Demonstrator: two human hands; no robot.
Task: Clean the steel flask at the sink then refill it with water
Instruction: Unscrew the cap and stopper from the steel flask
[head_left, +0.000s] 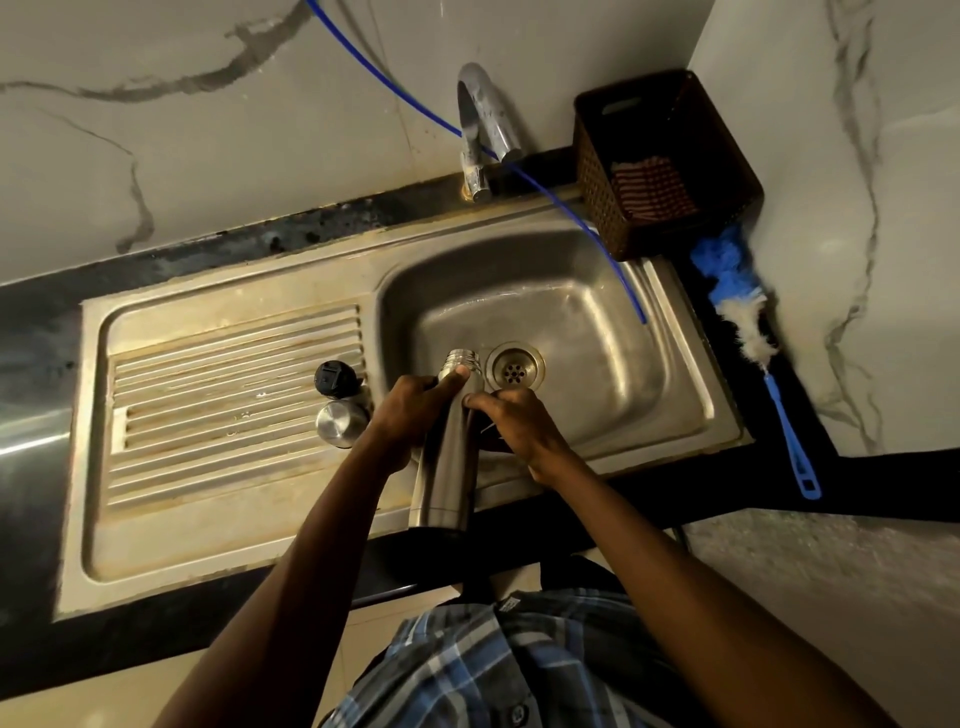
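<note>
Your left hand has its grip clamped around the steel flask near the neck; your right hand grips its side. Flask tilted, open mouth over the sink basin beside the drain. Cap rests on the drainboard.

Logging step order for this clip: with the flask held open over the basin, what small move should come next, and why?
Probably bring the flask mouth under the tap. Both hands, left hand and right hand, grip it uncapped over the sink, its caps lie aside, and no water is running.
</note>
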